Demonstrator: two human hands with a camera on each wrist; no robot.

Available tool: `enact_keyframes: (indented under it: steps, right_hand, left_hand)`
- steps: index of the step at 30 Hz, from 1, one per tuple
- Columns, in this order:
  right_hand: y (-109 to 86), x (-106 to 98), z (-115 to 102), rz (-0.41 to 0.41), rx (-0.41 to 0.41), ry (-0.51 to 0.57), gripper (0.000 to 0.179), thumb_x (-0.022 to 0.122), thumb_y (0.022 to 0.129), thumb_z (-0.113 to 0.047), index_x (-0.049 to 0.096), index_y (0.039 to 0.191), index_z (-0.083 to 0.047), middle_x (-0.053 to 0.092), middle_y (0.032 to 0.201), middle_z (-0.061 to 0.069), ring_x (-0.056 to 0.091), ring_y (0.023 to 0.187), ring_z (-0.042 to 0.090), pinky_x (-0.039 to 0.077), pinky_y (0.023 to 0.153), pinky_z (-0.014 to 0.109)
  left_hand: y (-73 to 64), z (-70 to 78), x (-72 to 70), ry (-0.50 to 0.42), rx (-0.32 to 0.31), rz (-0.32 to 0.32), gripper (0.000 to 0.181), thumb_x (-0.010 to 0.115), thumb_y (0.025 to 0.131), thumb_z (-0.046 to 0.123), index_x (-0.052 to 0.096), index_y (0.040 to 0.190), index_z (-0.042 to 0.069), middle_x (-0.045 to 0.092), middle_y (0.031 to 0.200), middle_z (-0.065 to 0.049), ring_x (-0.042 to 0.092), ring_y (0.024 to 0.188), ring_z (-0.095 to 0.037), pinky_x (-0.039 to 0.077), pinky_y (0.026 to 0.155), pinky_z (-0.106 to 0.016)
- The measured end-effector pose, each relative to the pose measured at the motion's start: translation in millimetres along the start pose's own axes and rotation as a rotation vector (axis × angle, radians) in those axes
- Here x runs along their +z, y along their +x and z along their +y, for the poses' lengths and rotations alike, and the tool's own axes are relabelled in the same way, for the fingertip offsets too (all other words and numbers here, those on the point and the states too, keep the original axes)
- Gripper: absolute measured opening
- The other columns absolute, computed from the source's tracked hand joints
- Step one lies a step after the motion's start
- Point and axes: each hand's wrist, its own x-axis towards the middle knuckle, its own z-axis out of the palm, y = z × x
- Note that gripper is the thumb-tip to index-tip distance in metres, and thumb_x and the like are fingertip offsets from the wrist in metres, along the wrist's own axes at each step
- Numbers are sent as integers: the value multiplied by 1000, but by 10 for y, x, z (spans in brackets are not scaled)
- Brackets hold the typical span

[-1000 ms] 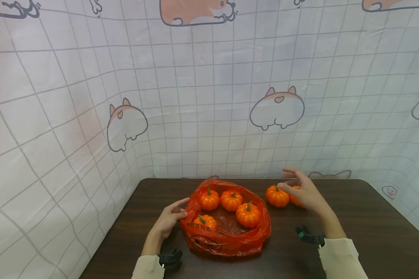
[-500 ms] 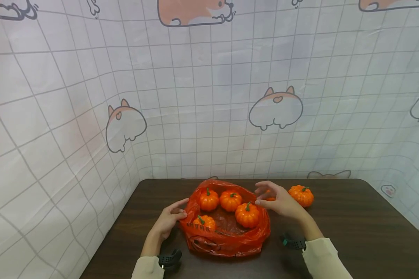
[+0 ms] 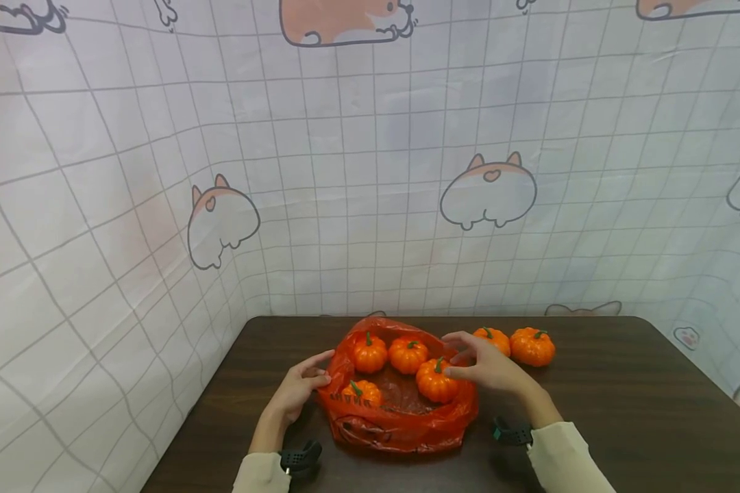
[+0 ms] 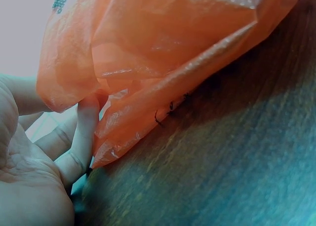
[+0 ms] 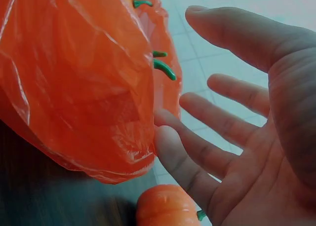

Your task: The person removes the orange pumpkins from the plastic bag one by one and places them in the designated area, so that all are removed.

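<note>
A red plastic bag [image 3: 401,435] with dark print stands with its mouth open on the table. Several small orange pumpkins with green stems lie inside, including a pumpkin [image 3: 438,381] by the right rim and another pumpkin [image 3: 370,354] at the back left. My left hand [image 3: 296,389] holds the bag's left side, its thumb and fingers at the film [image 4: 133,73]. My right hand [image 3: 490,364] hovers at the right rim, fingers spread and slightly bent, with nothing in it. In the right wrist view its fingertips are beside the film; contact is unclear.
Two more pumpkins sit outside the bag at the back right: one pumpkin [image 3: 493,337] partly behind my right hand, the other pumpkin [image 3: 532,346] beside it. The dark wooden table [image 3: 623,404] ends at a wall covering [image 3: 370,260] printed with a grid and cartoon corgis.
My right hand has moved left from above the two outside pumpkins to the bag's right rim. The left hand and the pumpkins have stayed in place.
</note>
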Motion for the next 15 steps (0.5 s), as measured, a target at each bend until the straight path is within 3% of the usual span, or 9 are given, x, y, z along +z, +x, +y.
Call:
enact_keyframes:
  steps: [7,15]
  right_hand:
    - [11,36,-15,-7,1,-67,71,79,90,-33,48,148,-6,53,148,23,60,121,38,55,93,51]
    - [20,90,26,-9,12,-135,73,81,88,-36,50,147,-7,57,145,17,59,116,29,53,94,47]
  left_hand:
    - [-1,-4,2,-6,0,5,53,65,97,4,54,149,10,66,101,-9,61,91,-17,52,79,-33]
    - [-8,-2,7,4,4,-2,53,64,97,4,54,149,10,65,101,-8,61,92,-17,51,81,-33]
